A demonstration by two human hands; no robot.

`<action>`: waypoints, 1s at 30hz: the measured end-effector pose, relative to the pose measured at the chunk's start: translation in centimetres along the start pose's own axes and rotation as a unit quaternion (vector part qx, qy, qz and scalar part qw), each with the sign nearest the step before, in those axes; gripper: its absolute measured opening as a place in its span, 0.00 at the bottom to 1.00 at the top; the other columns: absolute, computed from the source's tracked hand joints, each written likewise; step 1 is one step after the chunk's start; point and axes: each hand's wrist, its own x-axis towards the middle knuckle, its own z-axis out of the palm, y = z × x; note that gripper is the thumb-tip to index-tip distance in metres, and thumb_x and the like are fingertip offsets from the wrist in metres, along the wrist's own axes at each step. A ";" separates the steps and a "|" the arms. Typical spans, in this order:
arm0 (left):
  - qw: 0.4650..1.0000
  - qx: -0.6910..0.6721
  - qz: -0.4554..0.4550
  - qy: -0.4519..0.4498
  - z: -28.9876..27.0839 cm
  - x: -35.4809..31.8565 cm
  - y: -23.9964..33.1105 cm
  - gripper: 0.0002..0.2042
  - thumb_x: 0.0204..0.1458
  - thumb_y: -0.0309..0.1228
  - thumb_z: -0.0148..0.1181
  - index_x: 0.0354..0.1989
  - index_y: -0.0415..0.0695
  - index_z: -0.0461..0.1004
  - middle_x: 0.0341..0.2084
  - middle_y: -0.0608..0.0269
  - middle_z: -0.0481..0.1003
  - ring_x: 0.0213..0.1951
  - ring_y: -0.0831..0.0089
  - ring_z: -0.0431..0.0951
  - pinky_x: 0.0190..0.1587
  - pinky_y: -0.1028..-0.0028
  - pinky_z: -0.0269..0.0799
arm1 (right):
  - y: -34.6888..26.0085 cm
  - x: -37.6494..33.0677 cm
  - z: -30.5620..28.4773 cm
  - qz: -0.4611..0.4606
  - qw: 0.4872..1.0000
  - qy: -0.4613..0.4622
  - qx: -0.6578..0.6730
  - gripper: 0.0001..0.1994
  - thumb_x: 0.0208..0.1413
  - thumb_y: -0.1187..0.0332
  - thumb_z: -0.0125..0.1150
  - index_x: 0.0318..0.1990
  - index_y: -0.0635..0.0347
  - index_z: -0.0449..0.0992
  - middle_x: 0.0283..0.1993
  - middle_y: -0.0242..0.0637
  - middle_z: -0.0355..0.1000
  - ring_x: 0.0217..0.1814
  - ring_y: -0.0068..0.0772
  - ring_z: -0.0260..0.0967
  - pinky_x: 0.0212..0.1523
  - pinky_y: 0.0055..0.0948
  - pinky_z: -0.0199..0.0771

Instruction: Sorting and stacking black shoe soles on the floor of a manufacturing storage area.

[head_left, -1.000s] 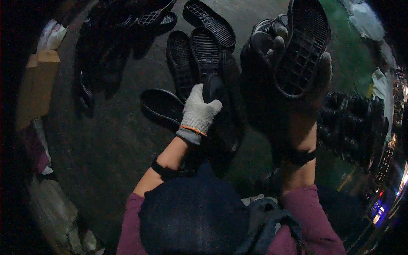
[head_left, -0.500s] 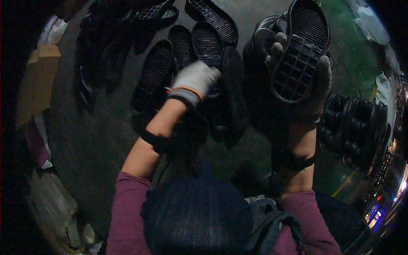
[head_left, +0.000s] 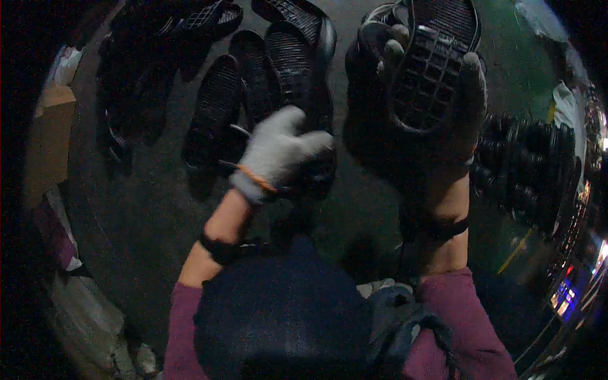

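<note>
My right hand [head_left: 475, 85], in a greyish glove, grips a black shoe sole [head_left: 430, 76] with a ribbed forefoot and a gridded heel. Its thumb lies along the right edge and its fingers wrap the left. Other dark pieces lie behind this sole, their number hidden in shadow. My left hand [head_left: 275, 149], in a white knit glove with an orange-edged cuff, hovers over or touches the near ends of several loose black soles [head_left: 288, 60]. Thumb and forefinger stand apart; the other fingertips are hidden. Another ribbed sole [head_left: 215, 95] lies just left of this hand.
More black soles [head_left: 212, 19] pile up at the far left. A row of packed black soles [head_left: 522, 164] stands on the right. A cardboard box [head_left: 54, 136] and crumpled sacks [head_left: 85, 310] line the left side. White bags [head_left: 563, 104] are at the right rim.
My left hand has drawn back toward me over the soles, its thumb and forefinger now visibly parted. The whole view has shifted slightly. My right hand still grips the sole.
</note>
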 end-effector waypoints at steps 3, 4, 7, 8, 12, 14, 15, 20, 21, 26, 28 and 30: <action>0.989 0.082 -0.117 0.038 -6.8 -0.4 5.3 0.22 0.48 0.47 0.71 0.38 0.38 0.78 0.34 0.48 0.80 0.38 0.55 0.80 0.42 0.62 0.75 | -1.5 -0.4 0.6 -0.018 1.000 0.005 -0.018 0.35 0.67 0.47 0.50 0.66 0.73 0.62 0.65 0.56 0.69 0.63 0.51 0.72 0.66 0.49 0.70; 0.977 0.143 -0.154 0.047 -7.4 0.3 4.7 0.23 0.48 0.48 0.70 0.40 0.38 0.79 0.37 0.47 0.80 0.41 0.53 0.81 0.45 0.61 0.75 | -1.7 -0.6 0.1 -0.019 0.999 0.011 -0.031 0.35 0.67 0.47 0.50 0.66 0.73 0.62 0.65 0.56 0.69 0.63 0.51 0.72 0.66 0.49 0.70; 0.897 0.398 -0.176 0.079 -10.6 1.6 1.7 0.28 0.51 0.55 0.64 0.46 0.40 0.78 0.42 0.43 0.79 0.48 0.45 0.78 0.53 0.56 0.71 | -1.1 -0.5 1.0 -0.016 1.000 -0.003 -0.023 0.35 0.67 0.47 0.50 0.66 0.73 0.63 0.65 0.56 0.69 0.63 0.52 0.72 0.66 0.49 0.70; 0.895 0.400 -0.178 0.084 -10.6 1.7 0.1 0.28 0.51 0.55 0.64 0.46 0.40 0.78 0.42 0.43 0.79 0.48 0.45 0.78 0.53 0.56 0.71 | -1.1 -0.5 1.0 -0.017 0.999 -0.007 -0.026 0.35 0.67 0.47 0.50 0.66 0.73 0.63 0.65 0.56 0.69 0.63 0.52 0.72 0.66 0.49 0.70; 0.925 0.342 -0.156 0.054 -12.3 2.0 -6.2 0.27 0.54 0.55 0.61 0.44 0.39 0.78 0.42 0.43 0.78 0.48 0.44 0.76 0.52 0.54 0.71 | -1.7 0.4 0.7 0.069 0.996 -0.002 0.055 0.34 0.67 0.47 0.51 0.66 0.73 0.62 0.64 0.57 0.69 0.62 0.51 0.72 0.64 0.48 0.72; 0.880 0.325 -0.252 0.237 -13.5 0.4 -10.2 0.26 0.54 0.52 0.62 0.49 0.41 0.78 0.49 0.44 0.77 0.53 0.47 0.76 0.57 0.56 0.70 | -0.5 -0.4 2.1 -0.024 0.996 -0.056 0.063 0.35 0.67 0.48 0.52 0.66 0.73 0.61 0.64 0.57 0.69 0.62 0.53 0.72 0.62 0.48 0.74; 0.885 0.315 -0.277 0.202 -14.6 -1.1 -12.8 0.26 0.54 0.50 0.63 0.53 0.42 0.77 0.53 0.45 0.76 0.56 0.48 0.75 0.59 0.57 0.69 | -0.3 -0.3 3.1 -0.020 0.995 -0.070 0.071 0.35 0.67 0.48 0.52 0.66 0.73 0.61 0.64 0.57 0.69 0.62 0.53 0.72 0.62 0.48 0.74; 0.901 0.315 -0.288 0.071 -14.9 -1.0 -13.2 0.23 0.54 0.35 0.59 0.59 0.46 0.74 0.58 0.47 0.74 0.61 0.49 0.72 0.63 0.58 0.67 | -1.1 1.7 0.9 0.006 0.997 0.060 0.048 0.34 0.68 0.48 0.52 0.66 0.72 0.62 0.63 0.56 0.70 0.60 0.54 0.73 0.62 0.47 0.74; 0.902 0.317 -0.290 0.049 -14.4 -1.0 -12.4 0.22 0.54 0.35 0.59 0.58 0.45 0.75 0.57 0.46 0.74 0.60 0.48 0.72 0.62 0.57 0.68 | -0.8 2.2 1.4 0.010 0.997 0.055 0.046 0.34 0.68 0.48 0.52 0.66 0.72 0.62 0.63 0.56 0.70 0.60 0.54 0.73 0.62 0.47 0.74; 0.902 0.304 -0.237 -0.193 -11.5 -1.6 -8.7 0.19 0.55 0.42 0.56 0.47 0.40 0.77 0.47 0.40 0.78 0.53 0.43 0.76 0.56 0.54 0.72 | 0.2 3.7 2.4 0.064 0.992 0.074 0.085 0.33 0.67 0.47 0.51 0.65 0.71 0.64 0.58 0.51 0.74 0.55 0.46 0.76 0.59 0.41 0.77; 0.908 0.343 -0.215 -0.111 -12.6 0.6 -8.0 0.19 0.57 0.43 0.54 0.46 0.40 0.77 0.46 0.41 0.78 0.52 0.43 0.76 0.55 0.53 0.72 | 1.0 4.1 1.5 0.069 0.991 0.085 0.080 0.32 0.66 0.47 0.53 0.64 0.68 0.65 0.59 0.48 0.72 0.57 0.45 0.74 0.58 0.41 0.77; 0.931 0.333 -0.134 0.060 -13.0 5.6 -5.2 0.18 0.59 0.42 0.51 0.46 0.43 0.78 0.45 0.44 0.78 0.49 0.43 0.76 0.52 0.52 0.72 | 0.9 4.4 0.3 0.065 0.991 0.103 0.064 0.31 0.65 0.48 0.55 0.64 0.65 0.66 0.61 0.44 0.71 0.59 0.44 0.71 0.58 0.40 0.76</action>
